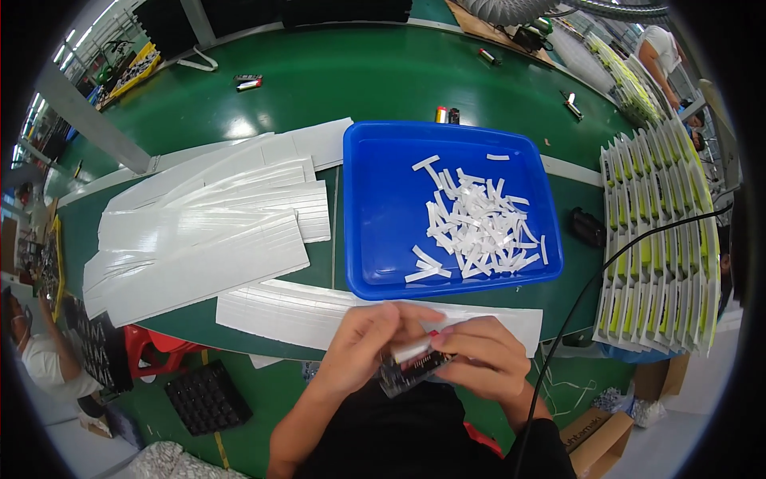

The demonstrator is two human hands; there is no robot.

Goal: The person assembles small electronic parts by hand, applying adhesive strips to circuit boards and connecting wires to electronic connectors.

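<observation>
My right hand (488,355) grips a small black circuit board (412,374) with a silvery cylinder, red at one end, lying along it. The board is tilted, just in front of my body. At its other side my left hand (359,347) is closed against the board's edge, its fingers reaching over the top; their tips are partly hidden. Beyond my hands stands a blue tray (383,275) with a loose heap of short white strips (483,223). Between tray and hands lies a long white sheet (279,313) marked into strips.
More white sheets (199,231) overlap at the left. Small boards with cylinders (249,84) lie across the green table (335,72). At the right are stacked white-and-lime pieces (658,239), a black object (588,227) and a hanging black cable (586,283). Co-workers sit at both sides.
</observation>
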